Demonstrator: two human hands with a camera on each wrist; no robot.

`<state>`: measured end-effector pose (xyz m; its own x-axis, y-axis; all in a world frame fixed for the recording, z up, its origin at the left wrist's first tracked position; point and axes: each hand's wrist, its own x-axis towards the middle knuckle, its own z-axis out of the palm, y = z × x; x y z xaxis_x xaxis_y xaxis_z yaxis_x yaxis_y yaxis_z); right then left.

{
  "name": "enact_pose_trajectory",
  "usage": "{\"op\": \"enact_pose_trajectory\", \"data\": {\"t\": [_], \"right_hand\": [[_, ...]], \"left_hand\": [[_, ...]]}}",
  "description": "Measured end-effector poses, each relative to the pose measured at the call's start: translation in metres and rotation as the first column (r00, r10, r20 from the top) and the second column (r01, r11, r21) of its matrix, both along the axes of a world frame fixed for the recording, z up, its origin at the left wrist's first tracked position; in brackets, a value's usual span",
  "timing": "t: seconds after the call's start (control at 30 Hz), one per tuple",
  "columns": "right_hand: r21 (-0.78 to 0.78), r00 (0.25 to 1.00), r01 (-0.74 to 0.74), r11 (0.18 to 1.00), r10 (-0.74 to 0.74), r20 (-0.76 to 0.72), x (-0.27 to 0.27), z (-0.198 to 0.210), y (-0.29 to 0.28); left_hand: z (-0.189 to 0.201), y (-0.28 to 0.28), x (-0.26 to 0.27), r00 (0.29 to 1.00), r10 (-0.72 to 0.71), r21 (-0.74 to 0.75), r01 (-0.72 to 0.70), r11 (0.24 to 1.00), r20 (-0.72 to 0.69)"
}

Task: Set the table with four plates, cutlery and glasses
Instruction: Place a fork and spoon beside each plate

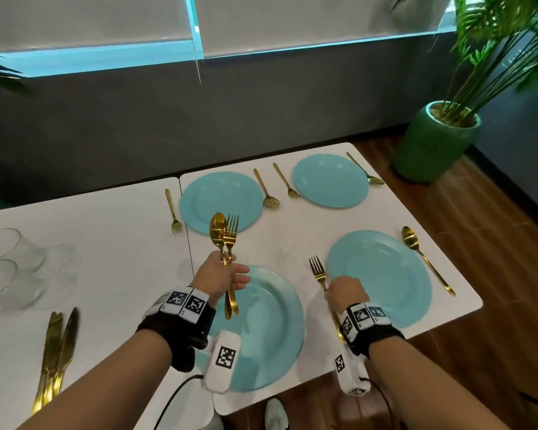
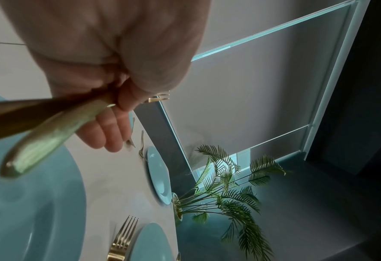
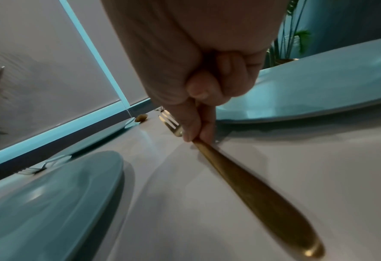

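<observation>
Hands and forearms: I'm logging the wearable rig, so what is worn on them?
Left hand and right hand are bare, forearms sleeveless. Each wrist has a black band with white square-code blocks and a white coded camera unit trailing a black cable.

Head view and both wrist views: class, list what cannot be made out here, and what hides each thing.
- Clear drinking glasses, head view: left edge cuts them; count unclear.
- Gold knives, head view: overlapping; number uncertain.
- Gold fork pinched by right hand, right wrist view: fingers cover its neck.
- Gold spoon in left hand: hidden by palm in left wrist view.
</observation>
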<state>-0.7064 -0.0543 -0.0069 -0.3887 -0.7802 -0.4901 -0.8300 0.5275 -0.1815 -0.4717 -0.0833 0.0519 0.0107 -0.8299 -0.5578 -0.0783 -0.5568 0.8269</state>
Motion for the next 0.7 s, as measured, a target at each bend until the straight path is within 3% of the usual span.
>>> {"op": "enact_pose_trajectory", "data": {"t": [0.5,0.57,0.7], "right_hand": [[0.018,0.974,-0.132,0.991,0.133,-0.186,0.002,0.006,0.002],[-0.025,0.971,-0.178,0.984,0.171,-0.169,0.032,0.01,-0.001],[-0.085,0.975,-0.214,0.973,0.207,-0.085,0.045,0.025,-0.007]], "left_hand": [[0.001,0.0,-0.012,1.0,0.016,-0.02,-0.017,1.0,-0.017],[0.004,0.007,0.022,0.997,0.071,-0.046,-0.07,0.996,0.014],[-0.003,0.011,0.024,0.997,0.066,-0.03,-0.067,0.997,-0.037]]}}
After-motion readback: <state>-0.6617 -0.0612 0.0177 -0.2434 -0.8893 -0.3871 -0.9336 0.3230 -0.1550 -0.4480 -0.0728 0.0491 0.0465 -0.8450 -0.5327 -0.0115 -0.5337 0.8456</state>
